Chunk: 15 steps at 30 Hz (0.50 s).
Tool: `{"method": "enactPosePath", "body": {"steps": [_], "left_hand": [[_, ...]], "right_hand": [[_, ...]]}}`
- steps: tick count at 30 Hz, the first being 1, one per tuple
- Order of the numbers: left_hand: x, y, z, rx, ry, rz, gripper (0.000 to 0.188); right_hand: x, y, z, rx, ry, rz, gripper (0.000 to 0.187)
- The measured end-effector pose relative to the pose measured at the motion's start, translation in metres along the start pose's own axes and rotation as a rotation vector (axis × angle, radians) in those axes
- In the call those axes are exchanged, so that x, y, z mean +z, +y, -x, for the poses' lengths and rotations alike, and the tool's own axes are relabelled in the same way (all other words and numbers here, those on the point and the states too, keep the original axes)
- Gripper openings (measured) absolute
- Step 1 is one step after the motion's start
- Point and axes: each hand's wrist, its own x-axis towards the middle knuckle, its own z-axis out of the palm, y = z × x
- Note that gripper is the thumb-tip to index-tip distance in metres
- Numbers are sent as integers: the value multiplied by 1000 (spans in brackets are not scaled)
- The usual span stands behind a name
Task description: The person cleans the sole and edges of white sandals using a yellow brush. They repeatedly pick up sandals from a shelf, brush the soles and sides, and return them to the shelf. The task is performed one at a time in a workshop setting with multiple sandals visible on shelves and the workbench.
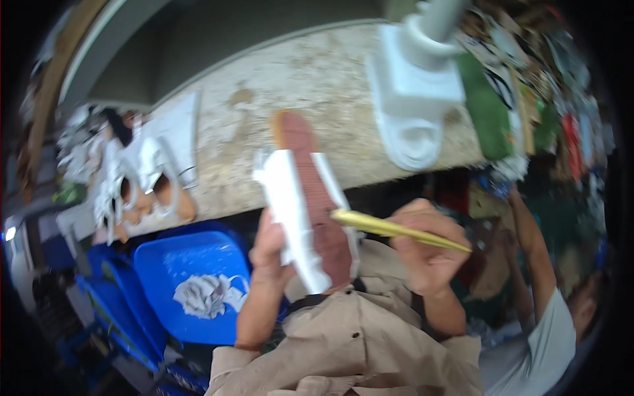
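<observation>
My left hand is closed around the side of a shoe, its fingers against the white upper. The shoe's ribbed reddish-brown sole faces up, with a tan end pointing to the bench. White material stands along both sides of the sole. In my right hand is a slim yellow tool with a long tapered shape, pinched between the fingers. Its blunt end is over or against the middle of the sole; blur hides whether they touch, and the tool's exact kind.
A worn bench runs along the far side, bearing a white machine base and, at left, several white shoes. A blue chair with crumpled white scraps stands at left. Another person's arm is at right.
</observation>
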Motion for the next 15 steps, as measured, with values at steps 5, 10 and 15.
{"method": "enactPosePath", "body": {"steps": [5,10,15], "left_hand": [[22,11,-2,-5,-135,-53,83],[16,13,-4,-15,-200,-124,83],[17,14,-5,-22,-231,-103,82]], "right_hand": [[18,-6,-13,-31,-23,18,19],[18,-9,-11,-159,-138,127,19],[6,-16,-6,-217,-146,83,21]]}}
